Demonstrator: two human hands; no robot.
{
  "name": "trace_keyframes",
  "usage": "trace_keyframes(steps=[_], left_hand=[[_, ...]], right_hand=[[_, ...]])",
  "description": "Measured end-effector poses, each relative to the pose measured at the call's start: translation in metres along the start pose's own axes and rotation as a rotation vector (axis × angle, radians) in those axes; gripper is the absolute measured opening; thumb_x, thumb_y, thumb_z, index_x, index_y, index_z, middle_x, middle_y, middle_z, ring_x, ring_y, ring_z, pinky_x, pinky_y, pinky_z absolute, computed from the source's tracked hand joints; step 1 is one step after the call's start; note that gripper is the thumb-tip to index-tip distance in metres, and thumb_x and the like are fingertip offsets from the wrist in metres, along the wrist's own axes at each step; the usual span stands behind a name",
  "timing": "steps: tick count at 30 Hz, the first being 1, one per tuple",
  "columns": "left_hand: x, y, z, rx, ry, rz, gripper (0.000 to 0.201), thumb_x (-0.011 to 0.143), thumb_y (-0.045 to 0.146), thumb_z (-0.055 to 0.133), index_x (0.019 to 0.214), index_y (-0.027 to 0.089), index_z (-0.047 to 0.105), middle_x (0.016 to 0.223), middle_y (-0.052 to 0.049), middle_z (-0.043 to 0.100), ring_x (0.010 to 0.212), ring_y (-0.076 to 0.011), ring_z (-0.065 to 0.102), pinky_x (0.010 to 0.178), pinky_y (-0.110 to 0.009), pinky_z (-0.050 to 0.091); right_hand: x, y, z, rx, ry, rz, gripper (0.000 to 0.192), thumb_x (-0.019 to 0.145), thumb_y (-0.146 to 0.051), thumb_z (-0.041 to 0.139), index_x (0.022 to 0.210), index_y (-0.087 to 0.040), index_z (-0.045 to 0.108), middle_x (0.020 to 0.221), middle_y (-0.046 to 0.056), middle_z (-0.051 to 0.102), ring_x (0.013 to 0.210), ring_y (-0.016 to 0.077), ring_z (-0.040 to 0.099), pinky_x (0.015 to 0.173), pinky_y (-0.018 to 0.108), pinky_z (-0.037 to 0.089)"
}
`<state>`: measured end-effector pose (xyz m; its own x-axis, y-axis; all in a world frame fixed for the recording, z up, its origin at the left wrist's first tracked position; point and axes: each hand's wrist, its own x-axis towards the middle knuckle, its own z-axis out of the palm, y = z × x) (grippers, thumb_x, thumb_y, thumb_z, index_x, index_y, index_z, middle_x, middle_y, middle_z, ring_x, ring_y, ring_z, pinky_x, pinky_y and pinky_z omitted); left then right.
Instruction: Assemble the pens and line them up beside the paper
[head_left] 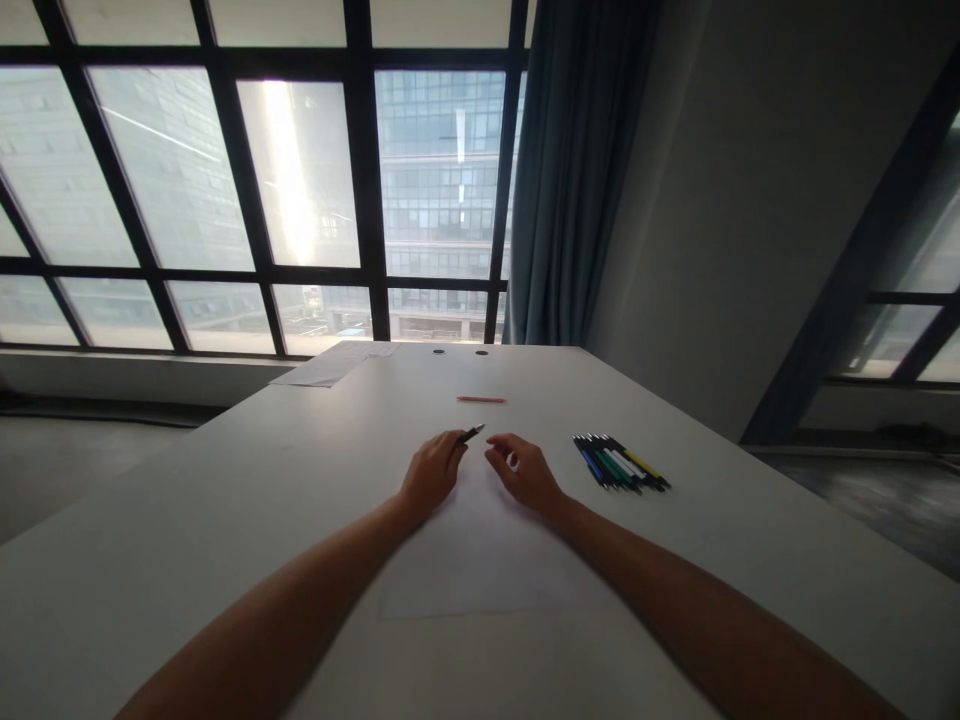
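My left hand (433,470) is closed on a black pen (470,434), whose silvery end points up and to the right, toward my other hand. A small gap to the right of that end, my right hand (527,473) hovers with loosely curled fingers. Its thumb and forefinger stand slightly apart, and I see nothing between them. Beneath both hands and forearms lies a sheet of white paper (480,570) on the white table (337,620).
Right of my hands, several pens (619,463) with black, blue, green, white and yellow parts lie side by side. A reddish pencil-like stick (481,400) lies farther ahead. Papers (322,370) rest at the table's far left edge. Two dark round discs (439,351) sit near the far edge.
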<state>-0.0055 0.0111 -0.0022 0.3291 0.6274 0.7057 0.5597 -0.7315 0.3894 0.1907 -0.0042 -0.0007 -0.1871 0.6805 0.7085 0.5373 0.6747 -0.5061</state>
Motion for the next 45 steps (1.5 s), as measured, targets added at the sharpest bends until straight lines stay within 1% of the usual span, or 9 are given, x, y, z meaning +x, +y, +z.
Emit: trace_keyframes(steps=[5, 10, 14, 20, 25, 35, 41, 43, 45], left_hand=[[-0.001, 0.000, -0.005, 0.391, -0.162, 0.111, 0.033, 0.099, 0.032, 0.044, 0.128, 0.023, 0.057, 0.099, -0.007, 0.066, 0.090, -0.0209, 0.061, 0.079, -0.034, 0.047], [-0.002, -0.004, -0.002, 0.436, -0.208, 0.205, 0.035, 0.100, 0.029, 0.042, 0.132, 0.022, 0.054, 0.100, -0.008, 0.065, 0.092, -0.0208, 0.059, 0.079, -0.035, 0.046], [-0.002, -0.006, -0.002, 0.369, -0.170, 0.194, 0.028, 0.099, 0.029, 0.045, 0.121, 0.021, 0.061, 0.101, -0.007, 0.067, 0.092, -0.0201, 0.059, 0.081, -0.034, 0.046], [-0.002, -0.006, -0.004, 0.324, -0.079, 0.017, 0.016, 0.092, 0.031, 0.060, 0.104, 0.021, 0.065, 0.095, -0.004, 0.070, 0.088, -0.0198, 0.063, 0.079, -0.033, 0.047], [-0.002, -0.006, -0.005, 0.285, -0.042, -0.016, 0.012, 0.090, 0.030, 0.063, 0.096, 0.021, 0.067, 0.090, -0.003, 0.070, 0.086, -0.0196, 0.063, 0.077, -0.032, 0.047], [-0.002, -0.007, -0.003, 0.307, -0.002, 0.021, 0.018, 0.092, 0.036, 0.060, 0.098, 0.021, 0.067, 0.090, -0.003, 0.071, 0.085, -0.0191, 0.064, 0.077, -0.032, 0.045], [0.000, -0.004, -0.005, 0.407, -0.037, -0.087, 0.038, 0.100, 0.042, 0.042, 0.085, 0.018, 0.067, 0.082, -0.005, 0.071, 0.081, -0.0206, 0.063, 0.076, -0.035, 0.042], [0.000, -0.002, -0.006, 0.455, -0.030, -0.041, 0.037, 0.101, 0.038, 0.038, 0.091, 0.019, 0.068, 0.089, -0.006, 0.071, 0.087, -0.0220, 0.062, 0.083, -0.038, 0.041], [0.001, 0.001, -0.007, 0.469, -0.019, 0.080, 0.031, 0.101, 0.037, 0.040, 0.108, 0.020, 0.065, 0.103, -0.008, 0.071, 0.098, -0.0230, 0.060, 0.091, -0.042, 0.038]], right_hand=[[0.004, 0.007, -0.012, 0.060, 0.034, 0.047, 0.037, 0.090, -0.048, 0.058, 0.105, -0.016, 0.065, 0.076, 0.004, 0.067, 0.062, 0.0145, 0.059, 0.058, 0.025, 0.046], [0.003, 0.014, -0.012, 0.003, -0.135, 0.019, 0.032, 0.094, -0.041, 0.053, 0.082, -0.017, 0.070, 0.070, 0.004, 0.067, 0.060, 0.0143, 0.058, 0.058, 0.025, 0.043], [0.003, 0.021, -0.012, 0.005, -0.185, 0.062, 0.026, 0.093, -0.034, 0.052, 0.086, -0.017, 0.071, 0.072, 0.003, 0.068, 0.061, 0.0145, 0.058, 0.059, 0.025, 0.043], [0.007, 0.033, -0.014, 0.033, 0.017, 0.139, 0.014, 0.081, -0.026, 0.060, 0.088, -0.017, 0.068, 0.081, 0.004, 0.069, 0.064, 0.0147, 0.057, 0.061, 0.026, 0.045], [0.005, 0.040, -0.014, 0.018, 0.048, 0.192, 0.013, 0.076, -0.025, 0.063, 0.086, -0.018, 0.068, 0.077, 0.004, 0.067, 0.062, 0.0147, 0.055, 0.061, 0.027, 0.046], [0.004, 0.039, -0.014, -0.033, 0.003, 0.181, 0.020, 0.081, -0.024, 0.058, 0.095, -0.017, 0.070, 0.085, 0.006, 0.068, 0.066, 0.0152, 0.057, 0.064, 0.028, 0.046], [0.005, 0.036, -0.016, -0.061, 0.023, 0.097, 0.027, 0.092, -0.033, 0.046, 0.092, -0.017, 0.069, 0.083, 0.006, 0.067, 0.071, 0.0168, 0.058, 0.068, 0.028, 0.044], [0.005, 0.031, -0.015, -0.091, 0.012, 0.059, 0.032, 0.095, -0.037, 0.044, 0.086, -0.018, 0.068, 0.079, 0.006, 0.066, 0.071, 0.0175, 0.058, 0.068, 0.029, 0.043], [0.004, 0.023, -0.013, -0.137, -0.007, 0.036, 0.038, 0.097, -0.041, 0.042, 0.080, -0.018, 0.066, 0.076, 0.006, 0.066, 0.069, 0.0179, 0.058, 0.066, 0.029, 0.041]])
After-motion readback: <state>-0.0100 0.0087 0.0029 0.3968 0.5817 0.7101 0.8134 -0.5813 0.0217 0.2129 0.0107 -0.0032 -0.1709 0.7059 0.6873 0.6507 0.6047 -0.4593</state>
